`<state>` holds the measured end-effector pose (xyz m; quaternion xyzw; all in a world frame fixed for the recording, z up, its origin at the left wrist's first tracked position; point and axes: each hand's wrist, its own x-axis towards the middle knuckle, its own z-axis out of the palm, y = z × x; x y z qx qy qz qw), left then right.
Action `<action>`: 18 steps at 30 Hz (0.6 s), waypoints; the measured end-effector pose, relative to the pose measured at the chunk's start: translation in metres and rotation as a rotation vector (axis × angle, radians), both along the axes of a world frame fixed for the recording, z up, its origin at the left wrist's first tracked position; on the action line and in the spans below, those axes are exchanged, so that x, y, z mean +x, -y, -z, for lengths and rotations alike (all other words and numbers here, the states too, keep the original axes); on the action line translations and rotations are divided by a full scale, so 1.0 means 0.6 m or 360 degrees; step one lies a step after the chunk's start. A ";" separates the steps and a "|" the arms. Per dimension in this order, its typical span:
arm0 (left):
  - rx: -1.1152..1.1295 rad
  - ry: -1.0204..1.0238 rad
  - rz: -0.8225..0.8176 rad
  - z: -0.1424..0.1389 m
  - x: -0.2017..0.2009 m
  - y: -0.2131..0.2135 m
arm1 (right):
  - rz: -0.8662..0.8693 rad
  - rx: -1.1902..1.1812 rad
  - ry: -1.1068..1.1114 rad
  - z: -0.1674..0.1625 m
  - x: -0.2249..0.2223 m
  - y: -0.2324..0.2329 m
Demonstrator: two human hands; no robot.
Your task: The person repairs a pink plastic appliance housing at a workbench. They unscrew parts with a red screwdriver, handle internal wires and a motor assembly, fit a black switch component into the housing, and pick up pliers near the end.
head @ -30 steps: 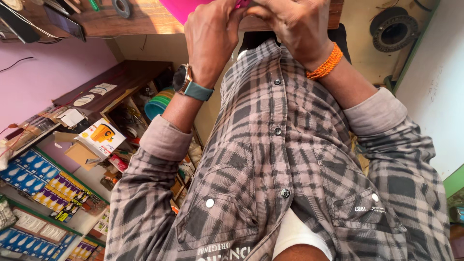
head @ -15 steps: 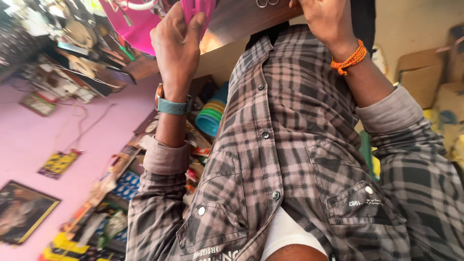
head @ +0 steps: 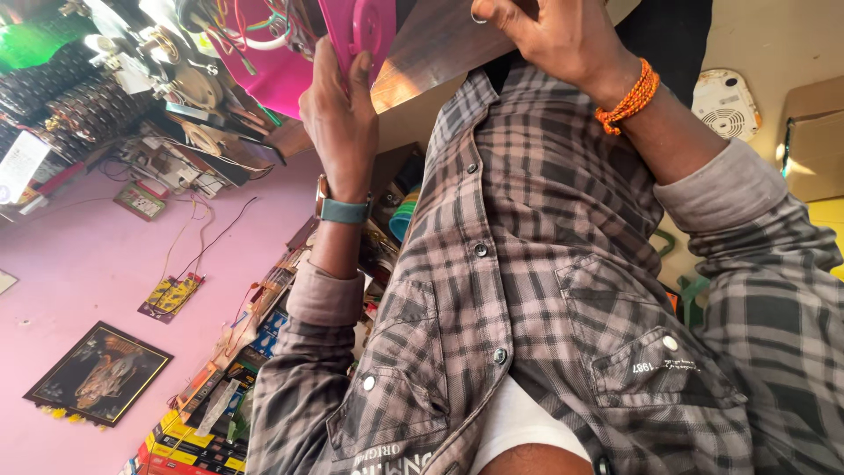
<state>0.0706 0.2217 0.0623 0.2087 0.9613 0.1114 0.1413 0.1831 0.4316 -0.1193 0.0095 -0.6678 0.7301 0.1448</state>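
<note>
My left hand (head: 338, 105) is closed around a pink plastic casing (head: 356, 31), fingers wrapped over its edge, held above the brown wooden counter (head: 431, 57). My right hand (head: 554, 35) rests on that counter well apart from the left, fingers curled, though I cannot tell whether it grips anything. A teal watch (head: 343, 209) sits on my left wrist, an orange thread band (head: 629, 97) on the right.

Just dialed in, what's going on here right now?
A person in a plaid shirt works at a wooden surface. The left hand, a teal watch on its wrist, grips a flat pink object. The right hand, above an orange wristband, rests near the wood's edge; what it holds is unclear. Cluttered shelves hang on the pink wall.
</note>
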 end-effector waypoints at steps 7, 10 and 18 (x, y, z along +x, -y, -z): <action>-0.0083 0.0311 0.0112 -0.039 -0.012 0.024 | -0.0356 0.0000 0.0394 -0.083 -0.038 -0.013; 0.0042 0.0286 0.0148 -0.046 -0.005 0.033 | -0.0339 0.0198 -0.0014 -0.151 -0.057 -0.023; 0.0229 -0.0063 -0.0131 -0.014 0.045 0.034 | -0.0656 0.0601 -0.0636 -0.250 -0.138 -0.019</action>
